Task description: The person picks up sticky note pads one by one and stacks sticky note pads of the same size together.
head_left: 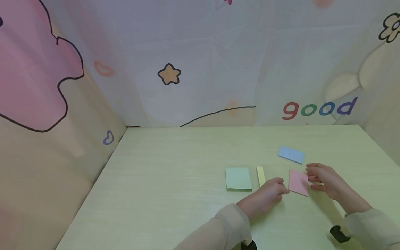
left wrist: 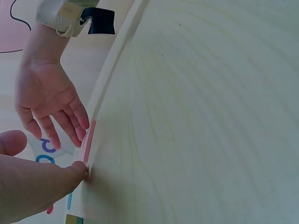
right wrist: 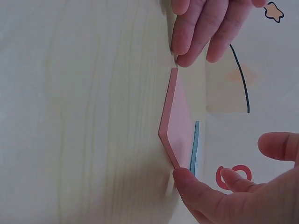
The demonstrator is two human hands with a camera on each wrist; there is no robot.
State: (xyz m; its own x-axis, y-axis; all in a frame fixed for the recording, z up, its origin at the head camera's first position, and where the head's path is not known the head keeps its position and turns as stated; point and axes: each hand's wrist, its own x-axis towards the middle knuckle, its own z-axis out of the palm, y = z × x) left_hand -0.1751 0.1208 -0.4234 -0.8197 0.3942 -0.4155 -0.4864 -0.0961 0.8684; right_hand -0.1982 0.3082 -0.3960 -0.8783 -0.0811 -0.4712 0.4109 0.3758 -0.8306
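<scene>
A pink sticky-note pad (head_left: 298, 182) lies flat on the table between the two hands. My left hand (head_left: 267, 196) reaches its extended fingertips to the pad's lower left corner. At the right side of the pad is my right hand (head_left: 327, 181), its fingers loosely spread; one fingertip (right wrist: 184, 173) touches or nearly touches a corner in the right wrist view. Neither hand curls round the pad. Beyond it lies a blue pad (head_left: 291, 155). A narrow yellow pad (head_left: 260, 175) sits by the left hand, which partly covers it.
A thicker light green square pad (head_left: 238, 178) lies left of the yellow one. The pale wooden table (head_left: 150, 194) extends to the left and ends at a printed cloth backdrop (head_left: 212, 69). Black bands (head_left: 339, 234) hang below both sleeves.
</scene>
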